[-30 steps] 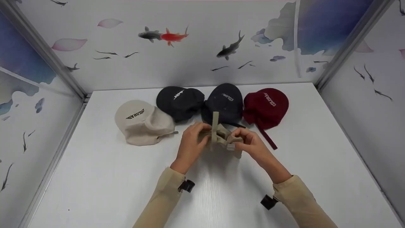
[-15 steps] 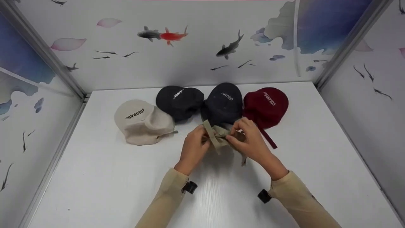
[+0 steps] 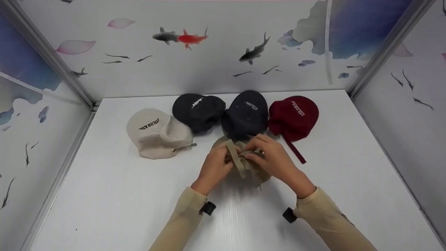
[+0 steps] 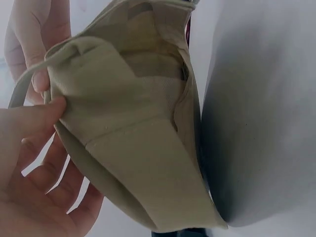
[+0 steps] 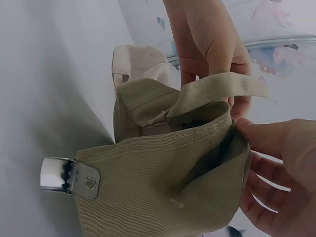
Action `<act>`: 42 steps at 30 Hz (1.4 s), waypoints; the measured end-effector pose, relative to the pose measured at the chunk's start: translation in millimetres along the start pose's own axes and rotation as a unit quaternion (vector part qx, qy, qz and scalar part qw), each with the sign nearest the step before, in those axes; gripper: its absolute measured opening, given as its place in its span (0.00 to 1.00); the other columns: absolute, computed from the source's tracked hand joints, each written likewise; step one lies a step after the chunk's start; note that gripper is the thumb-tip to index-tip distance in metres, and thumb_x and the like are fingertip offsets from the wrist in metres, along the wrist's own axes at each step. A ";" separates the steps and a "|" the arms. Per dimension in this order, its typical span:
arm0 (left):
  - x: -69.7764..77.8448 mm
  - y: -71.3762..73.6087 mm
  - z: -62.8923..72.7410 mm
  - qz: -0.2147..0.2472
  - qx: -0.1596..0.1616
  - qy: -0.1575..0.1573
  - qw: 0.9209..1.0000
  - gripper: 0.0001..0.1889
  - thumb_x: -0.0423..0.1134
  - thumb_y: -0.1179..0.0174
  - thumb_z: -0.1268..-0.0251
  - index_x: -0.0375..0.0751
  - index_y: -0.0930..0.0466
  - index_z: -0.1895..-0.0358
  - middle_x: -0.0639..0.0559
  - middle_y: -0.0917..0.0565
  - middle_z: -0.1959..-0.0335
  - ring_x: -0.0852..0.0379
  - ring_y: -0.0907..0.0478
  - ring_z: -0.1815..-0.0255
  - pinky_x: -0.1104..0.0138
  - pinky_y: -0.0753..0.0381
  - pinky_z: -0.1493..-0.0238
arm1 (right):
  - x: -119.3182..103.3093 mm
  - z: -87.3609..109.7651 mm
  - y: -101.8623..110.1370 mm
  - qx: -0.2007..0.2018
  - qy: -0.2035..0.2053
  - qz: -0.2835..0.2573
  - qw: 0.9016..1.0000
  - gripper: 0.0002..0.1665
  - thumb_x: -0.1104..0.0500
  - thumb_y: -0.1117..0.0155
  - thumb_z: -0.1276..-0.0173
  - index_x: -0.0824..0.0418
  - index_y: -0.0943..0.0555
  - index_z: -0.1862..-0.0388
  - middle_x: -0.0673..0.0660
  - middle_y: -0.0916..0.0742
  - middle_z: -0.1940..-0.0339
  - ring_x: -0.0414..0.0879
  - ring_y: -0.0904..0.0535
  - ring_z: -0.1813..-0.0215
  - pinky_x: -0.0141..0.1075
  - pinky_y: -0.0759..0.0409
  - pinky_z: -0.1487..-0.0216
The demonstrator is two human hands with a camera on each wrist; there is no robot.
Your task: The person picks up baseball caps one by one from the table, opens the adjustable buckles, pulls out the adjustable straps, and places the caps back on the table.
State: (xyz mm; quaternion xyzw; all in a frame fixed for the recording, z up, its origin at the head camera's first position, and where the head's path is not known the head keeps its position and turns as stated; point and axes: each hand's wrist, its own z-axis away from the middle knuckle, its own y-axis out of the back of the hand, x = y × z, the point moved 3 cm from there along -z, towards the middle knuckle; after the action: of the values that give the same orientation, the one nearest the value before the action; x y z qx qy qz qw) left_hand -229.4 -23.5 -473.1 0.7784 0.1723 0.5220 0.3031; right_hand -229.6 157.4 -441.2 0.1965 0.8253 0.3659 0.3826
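A khaki cap is held between both hands at the middle of the table, its back opening turned up. The left hand grips one side of the edge, next to the upright loose strap. On the other side, the right hand pinches the fabric between thumb and fingers. In the left wrist view the cap's panels look folded, with the inside partly showing. The right wrist view shows a metal buckle sticking out from the cap's back corner, away from the fingers.
Behind the hands lie a beige cap, a black cap, a navy cap and a dark red cap with its strap trailing forward. They rest on a white table enclosed by printed panels.
The right hand has shifted its grip inward, closer to the left hand. The strap has tilted over, and more of the khaki cap shows below and behind the hands.
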 end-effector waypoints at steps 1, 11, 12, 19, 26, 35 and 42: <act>-0.5 0.3 0.6 -0.001 -0.006 -0.003 1.000 0.10 0.33 0.35 0.35 0.47 0.16 0.52 0.50 0.16 0.53 0.51 0.17 0.48 0.59 0.17 0.46 | -0.1 0.2 0.9 0.000 0.000 -0.001 1.000 0.08 0.59 0.27 0.37 0.55 0.17 0.60 0.51 0.16 0.61 0.41 0.18 0.58 0.36 0.16 0.58; -6.6 2.8 5.8 0.008 -0.040 -0.033 0.999 0.14 0.41 0.35 0.32 0.49 0.19 0.46 0.52 0.17 0.50 0.53 0.20 0.45 0.59 0.21 0.40 | -4.5 1.8 13.6 0.005 0.020 -0.019 1.000 0.09 0.61 0.26 0.39 0.58 0.17 0.61 0.50 0.15 0.62 0.41 0.17 0.60 0.39 0.15 0.59; -6.8 3.0 6.0 0.011 -0.041 -0.036 0.998 0.13 0.41 0.36 0.32 0.49 0.19 0.46 0.52 0.17 0.49 0.54 0.20 0.44 0.59 0.21 0.40 | -5.2 2.1 15.2 0.003 0.018 -0.020 1.000 0.10 0.61 0.26 0.39 0.58 0.17 0.61 0.50 0.15 0.62 0.41 0.17 0.59 0.40 0.15 0.59; -9.1 2.2 5.9 0.040 -0.052 -0.046 0.997 0.13 0.49 0.37 0.32 0.51 0.17 0.49 0.56 0.16 0.50 0.58 0.20 0.44 0.61 0.23 0.38 | -7.8 4.3 27.7 -0.001 0.012 -0.014 1.000 0.10 0.62 0.25 0.40 0.57 0.18 0.62 0.49 0.15 0.63 0.40 0.17 0.60 0.38 0.15 0.58; -10.1 1.9 5.9 0.053 -0.058 -0.045 0.996 0.11 0.45 0.37 0.32 0.50 0.18 0.49 0.56 0.16 0.51 0.57 0.19 0.47 0.59 0.21 0.41 | -7.7 7.3 42.4 0.003 -0.007 -0.030 1.000 0.11 0.67 0.25 0.42 0.59 0.18 0.64 0.50 0.16 0.65 0.40 0.17 0.61 0.37 0.14 0.59; -10.4 2.0 7.1 0.049 -0.063 -0.055 0.995 0.14 0.44 0.36 0.32 0.49 0.19 0.46 0.56 0.17 0.49 0.59 0.20 0.44 0.63 0.21 0.40 | -8.1 11.3 65.5 0.016 -0.017 -0.013 1.000 0.13 0.71 0.25 0.45 0.59 0.19 0.65 0.50 0.16 0.65 0.37 0.18 0.62 0.32 0.16 0.62; -14.9 3.3 7.7 0.048 -0.054 -0.055 0.996 0.12 0.44 0.37 0.31 0.47 0.19 0.47 0.55 0.16 0.50 0.57 0.20 0.45 0.61 0.21 0.40 | -5.0 12.6 91.0 0.031 -0.035 -0.002 0.999 0.13 0.72 0.26 0.44 0.61 0.18 0.62 0.50 0.15 0.63 0.35 0.19 0.61 0.19 0.22 0.56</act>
State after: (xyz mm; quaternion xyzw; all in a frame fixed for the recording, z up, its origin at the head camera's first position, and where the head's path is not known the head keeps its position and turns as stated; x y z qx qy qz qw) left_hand -228.4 -36.9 -483.6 0.7959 0.0887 0.5007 0.3286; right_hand -212.6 219.8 -375.7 0.2194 0.8228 0.3319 0.4058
